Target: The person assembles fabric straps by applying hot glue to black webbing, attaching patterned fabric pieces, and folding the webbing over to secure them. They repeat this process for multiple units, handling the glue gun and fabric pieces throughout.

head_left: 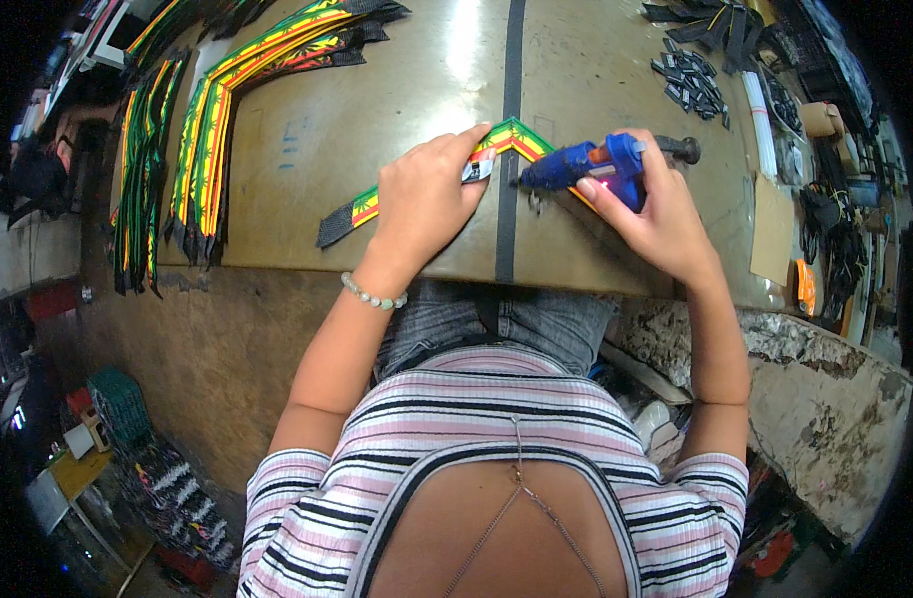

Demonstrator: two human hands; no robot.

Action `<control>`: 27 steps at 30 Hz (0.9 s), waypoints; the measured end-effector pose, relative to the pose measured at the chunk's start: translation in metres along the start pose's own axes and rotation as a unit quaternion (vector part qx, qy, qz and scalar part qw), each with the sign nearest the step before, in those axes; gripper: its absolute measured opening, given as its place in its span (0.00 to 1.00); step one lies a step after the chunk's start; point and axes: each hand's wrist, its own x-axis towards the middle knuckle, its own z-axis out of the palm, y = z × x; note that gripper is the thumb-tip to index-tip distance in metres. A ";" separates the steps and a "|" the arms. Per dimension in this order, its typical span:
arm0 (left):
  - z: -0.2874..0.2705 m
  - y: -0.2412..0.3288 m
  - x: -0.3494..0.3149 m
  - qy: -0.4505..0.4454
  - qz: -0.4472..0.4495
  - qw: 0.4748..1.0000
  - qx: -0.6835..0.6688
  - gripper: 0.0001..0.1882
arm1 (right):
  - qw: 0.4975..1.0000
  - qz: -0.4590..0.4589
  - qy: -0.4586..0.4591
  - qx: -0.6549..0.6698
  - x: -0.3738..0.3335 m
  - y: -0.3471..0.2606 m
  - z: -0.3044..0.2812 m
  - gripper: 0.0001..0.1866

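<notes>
A green, yellow and red strap (pixel 365 207) with black ends lies on the table, bent to a peak at its middle. My left hand (pixel 432 189) is closed over its left part, fingers and thumb pressed together on it. Beside the thumb a small black-and-white label (pixel 477 170) shows at the strap's edge. My right hand (pixel 671 214) is wrapped round a blue glue gun (pixel 564 167), its dark nozzle pointing left, close to the strap and label. The gun covers much of the strap's right arm. Whether the nozzle touches anything, I cannot tell.
Stacks of similar straps (pixel 209 149) lie at the left. Small black labels (pixel 691 80) are piled at the far right, near white sticks (pixel 760 125) and a piece of cardboard (pixel 770 229). A dark tape strip (pixel 506 239) crosses the table (pixel 377 110).
</notes>
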 end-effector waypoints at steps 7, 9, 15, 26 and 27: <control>0.001 0.000 0.000 0.004 0.009 1.000 0.007 0.15 | 0.923 0.134 0.356 0.051 -0.050 0.087 -0.075 0.19; 0.000 0.000 -0.002 -0.006 0.012 1.000 0.017 0.15 | 0.825 0.200 0.520 -0.092 -0.079 0.141 -0.100 0.22; -0.007 0.005 -0.010 -0.023 0.029 0.999 0.028 0.15 | 0.711 0.542 0.285 -0.345 -0.177 0.169 -0.146 0.35; -0.009 0.013 -0.022 -0.022 0.026 0.999 0.009 0.15 | 0.966 -0.054 0.153 -0.201 0.094 0.160 -0.076 0.13; -0.009 0.013 -0.023 -0.018 0.025 1.000 0.007 0.14 | 0.966 -0.031 0.115 -0.228 0.106 0.166 -0.075 0.13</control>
